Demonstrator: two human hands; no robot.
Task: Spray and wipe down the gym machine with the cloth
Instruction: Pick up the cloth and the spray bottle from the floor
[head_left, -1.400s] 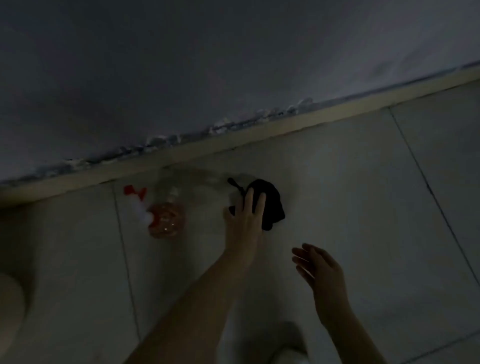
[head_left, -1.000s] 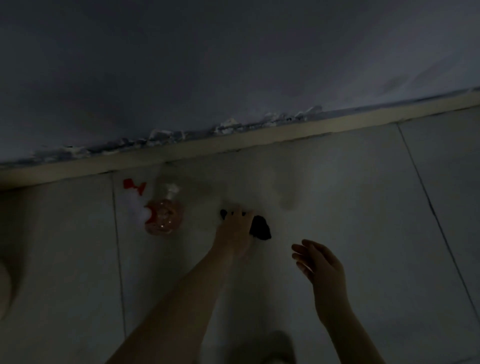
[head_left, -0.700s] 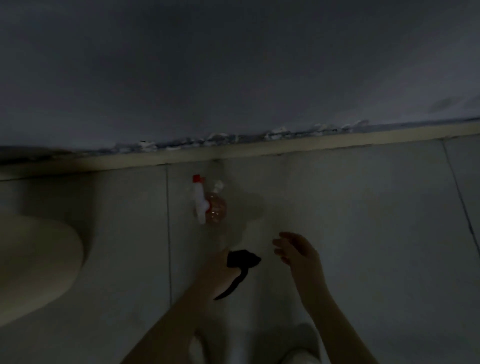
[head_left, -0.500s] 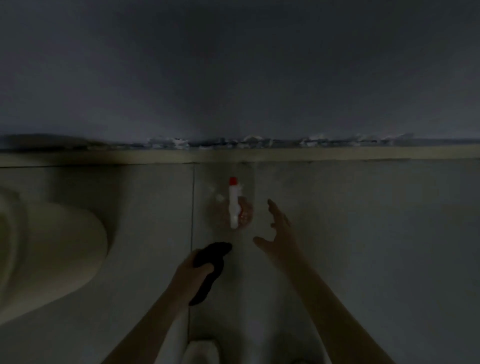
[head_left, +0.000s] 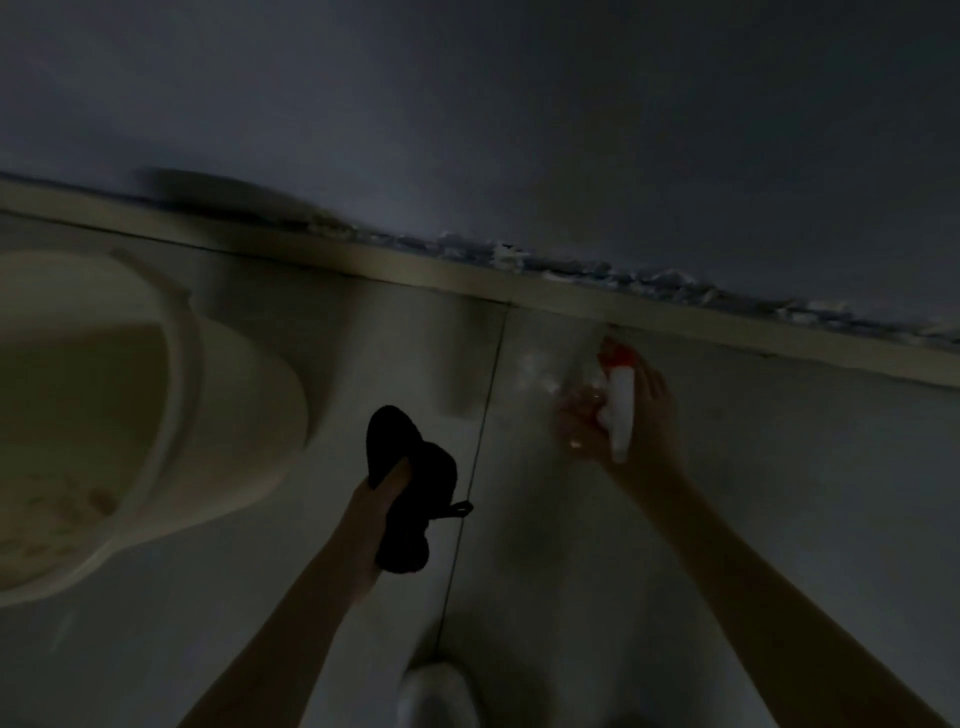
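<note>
Black cloth (head_left: 431, 480), one, gripped in left hand (head_left: 371, 519); right hand (head_left: 655, 431) curls round one spray bottle (head_left: 619, 410).

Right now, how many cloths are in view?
1: the black cloth, gripped in the left hand above the floor, right of the pale tub. The dim light could hide others.
</note>
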